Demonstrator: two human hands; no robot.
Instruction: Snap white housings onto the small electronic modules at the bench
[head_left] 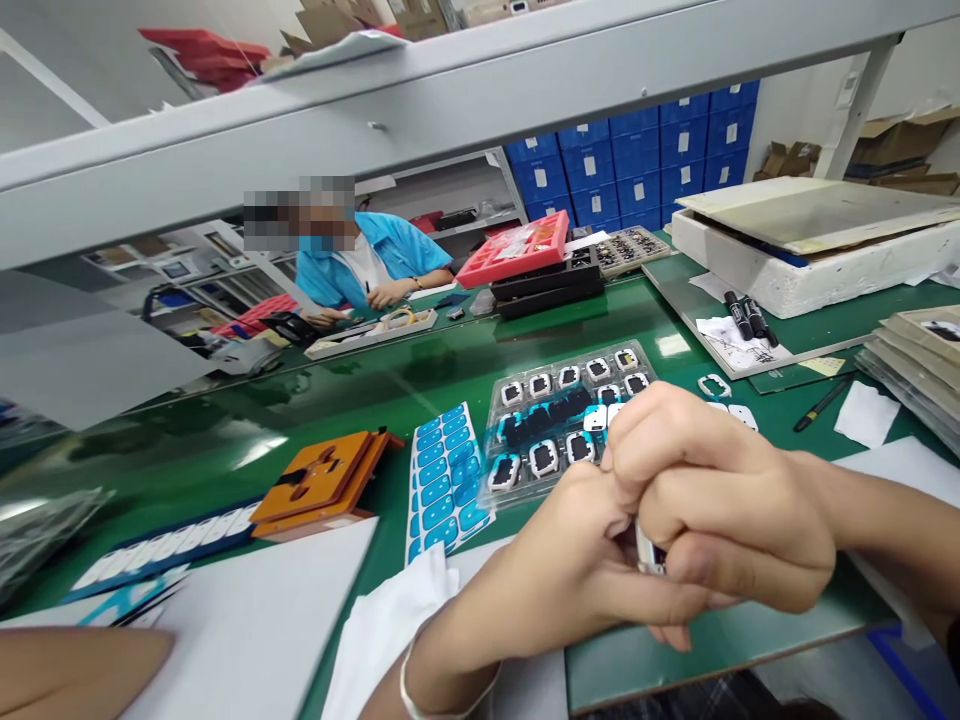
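Both of my hands are closed together at the right of the head view, over the front of the bench. Between them shows the edge of a small white casing with a dark inside; the fingers cover most of it. My left hand wraps it from the left and below. My right hand grips it from the right, with curled fingers. Just behind them lies a clear plastic tray with rows of similar white casings, some with dark centres. A sheet of blue stickers lies left of the tray.
An orange fixture stands at the left, beside a row of white plates. White paper and a white cloth lie in front. At the back are a red tray, a foam box and a co-worker. A forearm enters lower left.
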